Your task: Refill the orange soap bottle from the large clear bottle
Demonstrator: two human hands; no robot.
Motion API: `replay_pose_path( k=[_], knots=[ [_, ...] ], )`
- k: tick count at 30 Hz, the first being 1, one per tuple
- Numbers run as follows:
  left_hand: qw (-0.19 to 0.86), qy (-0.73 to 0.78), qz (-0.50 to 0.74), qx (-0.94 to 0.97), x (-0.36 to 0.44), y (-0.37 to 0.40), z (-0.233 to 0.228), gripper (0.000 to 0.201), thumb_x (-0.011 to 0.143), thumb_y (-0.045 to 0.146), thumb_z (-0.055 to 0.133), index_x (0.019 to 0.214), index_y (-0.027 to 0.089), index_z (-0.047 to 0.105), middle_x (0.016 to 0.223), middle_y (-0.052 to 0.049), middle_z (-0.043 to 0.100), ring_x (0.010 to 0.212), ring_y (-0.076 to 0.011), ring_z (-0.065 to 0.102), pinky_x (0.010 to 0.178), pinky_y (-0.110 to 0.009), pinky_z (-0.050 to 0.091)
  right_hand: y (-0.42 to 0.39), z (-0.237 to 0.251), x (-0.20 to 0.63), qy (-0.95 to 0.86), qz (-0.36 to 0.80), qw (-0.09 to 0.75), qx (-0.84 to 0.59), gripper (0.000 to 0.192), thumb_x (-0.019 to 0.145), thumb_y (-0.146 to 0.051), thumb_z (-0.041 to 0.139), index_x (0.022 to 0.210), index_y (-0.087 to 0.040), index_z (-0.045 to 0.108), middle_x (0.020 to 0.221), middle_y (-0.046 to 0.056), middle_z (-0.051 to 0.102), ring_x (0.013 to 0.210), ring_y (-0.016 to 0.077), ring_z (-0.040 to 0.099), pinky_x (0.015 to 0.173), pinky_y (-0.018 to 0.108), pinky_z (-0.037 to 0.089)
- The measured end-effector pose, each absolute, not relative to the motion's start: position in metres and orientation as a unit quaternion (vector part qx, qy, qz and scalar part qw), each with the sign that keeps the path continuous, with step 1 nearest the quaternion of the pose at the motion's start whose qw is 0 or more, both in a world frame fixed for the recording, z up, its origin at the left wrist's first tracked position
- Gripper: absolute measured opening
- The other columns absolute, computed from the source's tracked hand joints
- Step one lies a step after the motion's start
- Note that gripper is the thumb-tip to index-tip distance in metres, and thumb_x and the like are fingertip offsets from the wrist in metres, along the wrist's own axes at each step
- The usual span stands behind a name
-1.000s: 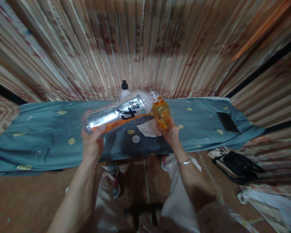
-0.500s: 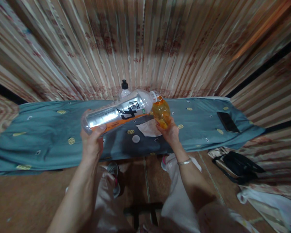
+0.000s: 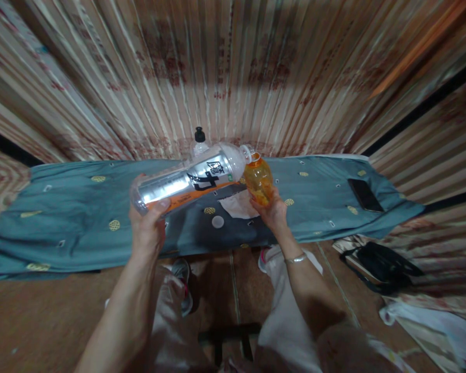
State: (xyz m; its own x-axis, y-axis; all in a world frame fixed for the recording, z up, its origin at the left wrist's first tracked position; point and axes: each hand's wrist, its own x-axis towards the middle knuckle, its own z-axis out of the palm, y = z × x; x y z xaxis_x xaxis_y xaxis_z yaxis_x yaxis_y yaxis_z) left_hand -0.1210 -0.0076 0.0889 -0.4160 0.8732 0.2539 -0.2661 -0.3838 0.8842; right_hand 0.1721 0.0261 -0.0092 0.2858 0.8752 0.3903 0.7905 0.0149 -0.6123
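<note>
My left hand (image 3: pixel 147 228) grips the base of a large clear bottle (image 3: pixel 190 178) with a silver and orange label, tipped nearly on its side. Its open mouth rests against the neck of a small orange bottle (image 3: pixel 258 181). My right hand (image 3: pixel 272 212) holds that small bottle upright from below, and it looks nearly full of orange liquid. Both bottles hang over a bench draped with a blue-green patterned cloth (image 3: pixel 81 217). A white cap (image 3: pixel 218 221) and a white tissue (image 3: pixel 238 205) lie on the cloth beneath them.
A clear bottle with a black cap (image 3: pixel 199 144) stands at the back by the striped curtain (image 3: pixel 233 72). A dark phone (image 3: pixel 365 195) lies at the cloth's right end. A black bag (image 3: pixel 384 267) sits on the floor at right.
</note>
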Motion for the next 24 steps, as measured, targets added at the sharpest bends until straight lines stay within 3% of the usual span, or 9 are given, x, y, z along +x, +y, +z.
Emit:
replay_pose_path(
  k=[8,16,24],
  knots=[
    [0.379,0.407,0.73,0.397,-0.1213,-0.0075,0.0898,0.061,0.052,0.039,0.089,0.108,0.029,0.065,0.102,-0.002,0.07,0.104,-0.0245,0.066,0.096,-0.04,0.053,0.0249,-0.0063,0.1708,-0.587,0.069,0.379,-0.712,0.067,0.075,-0.049,0.076,0.129,-0.016,0.054,0.108,0.015,0.076,0.098,0.0314,0.074,0.082,0.039,0.057],
    [0.387,0.4,0.739,0.38,-0.1182,-0.0089,0.0924,0.063,0.05,0.033,0.09,0.108,0.028,0.066,0.106,-0.003,0.071,0.106,-0.0236,0.067,0.094,-0.036,0.053,0.024,-0.0055,0.1713,-0.594,0.064,0.392,-0.7,0.064,0.074,-0.042,0.078,0.128,-0.016,0.056,0.107,0.015,0.076,0.096,0.0311,0.075,0.081,0.038,0.056],
    [0.378,0.408,0.731,0.396,-0.1215,-0.0065,0.0883,0.064,0.051,0.04,0.09,0.109,0.029,0.065,0.105,-0.002,0.07,0.106,-0.0248,0.066,0.1,-0.042,0.052,0.0248,-0.0091,0.1724,-0.594,0.056,0.386,-0.703,0.067,0.075,-0.048,0.077,0.127,-0.015,0.055,0.104,0.015,0.077,0.095,0.0312,0.075,0.081,0.038,0.057]
  ],
)
